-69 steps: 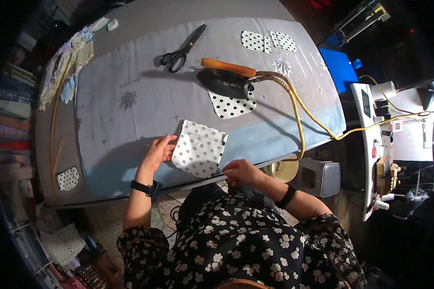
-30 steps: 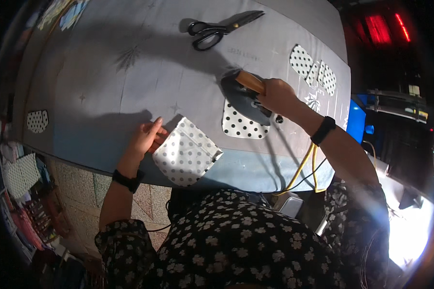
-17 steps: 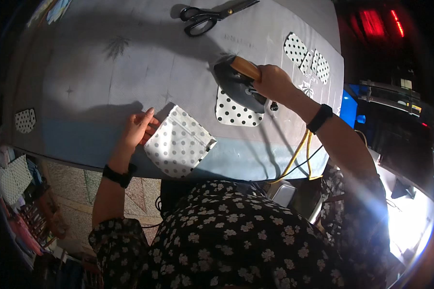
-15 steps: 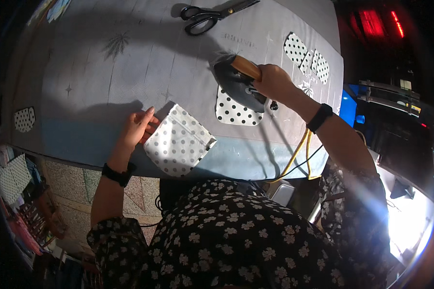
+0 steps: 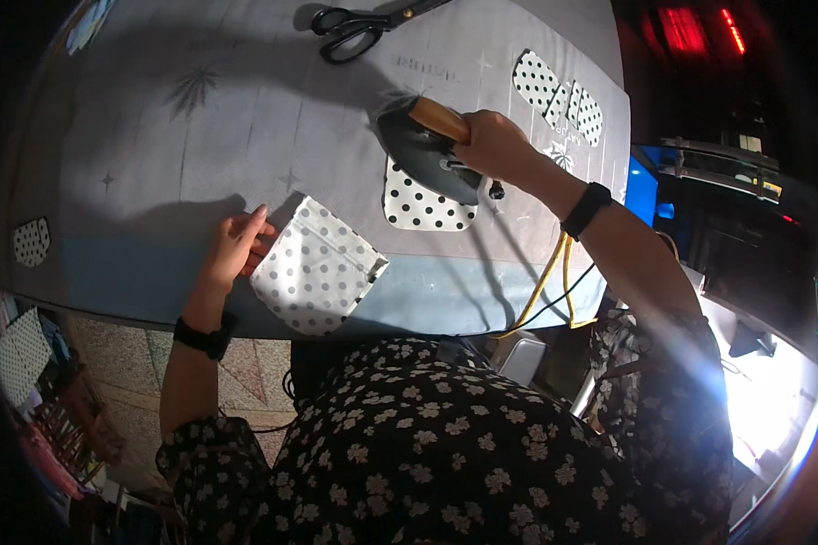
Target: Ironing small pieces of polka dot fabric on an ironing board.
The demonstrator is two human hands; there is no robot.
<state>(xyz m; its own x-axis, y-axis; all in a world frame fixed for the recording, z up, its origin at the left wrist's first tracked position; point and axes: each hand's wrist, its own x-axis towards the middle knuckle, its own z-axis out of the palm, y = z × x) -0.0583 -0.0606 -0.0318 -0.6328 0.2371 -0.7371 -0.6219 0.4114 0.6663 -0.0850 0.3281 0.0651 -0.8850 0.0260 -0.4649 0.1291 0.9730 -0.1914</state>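
My right hand (image 5: 498, 145) is closed round the wooden handle of a dark iron (image 5: 423, 150). The iron rests over the upper part of a white fabric piece with black dots (image 5: 427, 207), whose lower part shows. Left of it lies a pocket-shaped dotted fabric piece (image 5: 314, 272), pale side up, with a folded band along its upper right edge. My left hand (image 5: 236, 245) is beside this piece's left edge, thumb raised and apart from the fingers. The fingertips reach the fabric's edge, but I see no grip on it.
Black-handled scissors (image 5: 354, 32) lie at the far edge. More dotted pieces lie at the far right (image 5: 538, 82) and far left (image 5: 32, 242) of the grey cloth-covered table (image 5: 136, 118). Yellow and black cords (image 5: 547, 282) hang over the near right edge. A bright lamp (image 5: 773, 391) glares at right.
The whole view has shifted slightly, so everything sits a little further left and higher. Hands, iron and fabric keep nearly the same places relative to each other.
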